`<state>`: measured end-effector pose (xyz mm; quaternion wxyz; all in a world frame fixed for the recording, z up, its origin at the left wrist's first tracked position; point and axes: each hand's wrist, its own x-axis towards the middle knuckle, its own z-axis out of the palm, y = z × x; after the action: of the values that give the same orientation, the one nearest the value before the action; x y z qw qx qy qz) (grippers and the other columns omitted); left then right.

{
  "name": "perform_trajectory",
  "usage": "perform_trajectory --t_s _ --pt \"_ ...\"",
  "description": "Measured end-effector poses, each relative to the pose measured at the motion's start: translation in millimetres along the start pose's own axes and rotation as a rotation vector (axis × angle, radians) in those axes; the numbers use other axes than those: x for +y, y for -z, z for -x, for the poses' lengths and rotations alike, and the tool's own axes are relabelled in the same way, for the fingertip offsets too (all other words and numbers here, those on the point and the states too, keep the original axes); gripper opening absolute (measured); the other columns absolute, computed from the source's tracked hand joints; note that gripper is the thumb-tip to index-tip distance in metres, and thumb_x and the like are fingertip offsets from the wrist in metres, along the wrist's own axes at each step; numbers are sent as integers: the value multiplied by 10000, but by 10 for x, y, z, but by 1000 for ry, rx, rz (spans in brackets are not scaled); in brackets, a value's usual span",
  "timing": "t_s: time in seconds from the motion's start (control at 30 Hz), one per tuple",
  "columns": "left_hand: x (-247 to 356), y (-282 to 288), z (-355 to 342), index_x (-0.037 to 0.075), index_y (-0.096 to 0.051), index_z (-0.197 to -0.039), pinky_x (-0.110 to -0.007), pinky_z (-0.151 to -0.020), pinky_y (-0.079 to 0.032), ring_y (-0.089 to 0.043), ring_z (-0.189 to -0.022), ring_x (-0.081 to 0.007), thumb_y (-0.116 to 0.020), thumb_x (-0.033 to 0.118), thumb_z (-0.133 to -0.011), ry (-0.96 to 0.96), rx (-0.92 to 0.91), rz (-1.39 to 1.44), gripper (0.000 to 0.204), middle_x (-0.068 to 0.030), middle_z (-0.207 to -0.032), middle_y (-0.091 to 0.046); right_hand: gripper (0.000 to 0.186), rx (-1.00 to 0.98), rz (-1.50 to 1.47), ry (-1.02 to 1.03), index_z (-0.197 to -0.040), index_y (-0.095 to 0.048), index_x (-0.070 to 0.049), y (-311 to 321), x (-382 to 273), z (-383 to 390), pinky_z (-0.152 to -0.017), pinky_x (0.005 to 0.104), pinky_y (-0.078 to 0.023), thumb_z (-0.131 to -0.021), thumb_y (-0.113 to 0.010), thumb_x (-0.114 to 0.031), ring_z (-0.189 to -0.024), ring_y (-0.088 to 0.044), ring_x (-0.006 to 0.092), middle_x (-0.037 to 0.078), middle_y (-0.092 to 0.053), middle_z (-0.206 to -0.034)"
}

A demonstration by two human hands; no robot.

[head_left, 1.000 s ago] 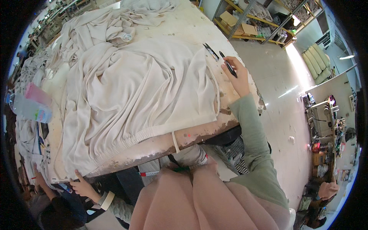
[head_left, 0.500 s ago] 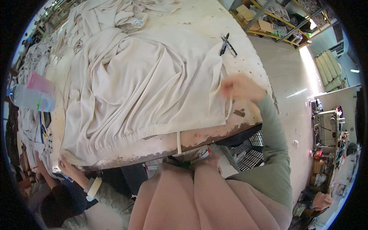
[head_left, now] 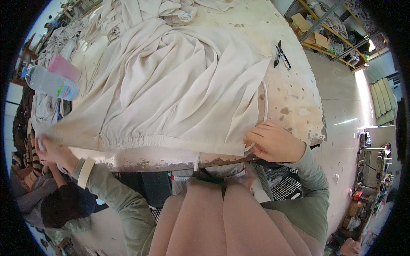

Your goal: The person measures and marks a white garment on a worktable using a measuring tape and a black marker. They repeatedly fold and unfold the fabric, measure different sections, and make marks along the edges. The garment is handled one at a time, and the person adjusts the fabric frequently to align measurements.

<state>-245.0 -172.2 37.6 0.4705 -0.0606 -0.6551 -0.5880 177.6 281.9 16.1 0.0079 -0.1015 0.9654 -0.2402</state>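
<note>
A cream garment (head_left: 171, 94) with a gathered elastic waistband (head_left: 145, 143) is spread in folds over the worn table, its waistband along the near edge. At the waistband's left end, my left hand (head_left: 57, 151) is closed on the stretched cloth; its fingertips are somewhat blurred. My right hand (head_left: 275, 143) pinches the right end of the waistband, where a narrow cream cord (head_left: 265, 100) runs along the side. Below the waistband, a thin strip (head_left: 197, 162) of the same colour hangs over the table edge.
Two pens (head_left: 279, 55) lie right of the garment. On the left are a clear bottle (head_left: 49, 83) lying tilted, a pink container (head_left: 64, 68) and another person's arm (head_left: 57, 177). More cream cloth (head_left: 128, 13) is heaped at the back. Shelving (head_left: 324, 27) stands beyond the table.
My right hand has come down to the waistband's right end. My left hand has moved left and outward, drawing that end of the garment with it. The view has shifted.
</note>
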Motion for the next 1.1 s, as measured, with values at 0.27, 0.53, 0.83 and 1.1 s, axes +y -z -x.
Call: perform_trajectory --t_s 0.27,0.53,0.83,1.1 --pt "1269 -469 1989 33 -632 -1022 -278 -801 -439 -565 -895 -170 -463 -41 -854 64 -1177 -113 250 -55 -958 -630 435 16 -138 -176 -1067 -518 -59 -323 -106 -84 -862 396 -404 -756 -710 -294 -957 -530 306 97 -528 -982" --pt "1366 -340 2605 2 -613 -1042 -241 -792 -418 -568 -836 -153 -551 15 -894 356 -1105 -41 161 -91 -979 -657 431 22 -221 -37 -1090 -533 -57 -398 98 56 -850 370 -422 -751 -719 -248 -966 -513 283 92 -523 -1036" --pt "1628 -333 2383 -34 -620 -1087 -209 -765 -421 -527 -849 -73 -578 42 -900 582 -1206 22 206 -45 -892 -628 277 164 200 188 -1018 -576 -107 -60 -264 -422 -737 346 -478 -754 -628 -173 -884 -577 216 51 -554 -982" --pt "1921 -160 2399 -32 -598 -1082 -244 -780 -439 -570 -875 -156 -551 2 -865 509 -1235 161 226 -97 -936 -608 197 328 -331 289 -1019 -611 -78 -229 -369 -1441 -719 303 -488 -854 -636 -181 -827 -618 233 75 -566 -1016"
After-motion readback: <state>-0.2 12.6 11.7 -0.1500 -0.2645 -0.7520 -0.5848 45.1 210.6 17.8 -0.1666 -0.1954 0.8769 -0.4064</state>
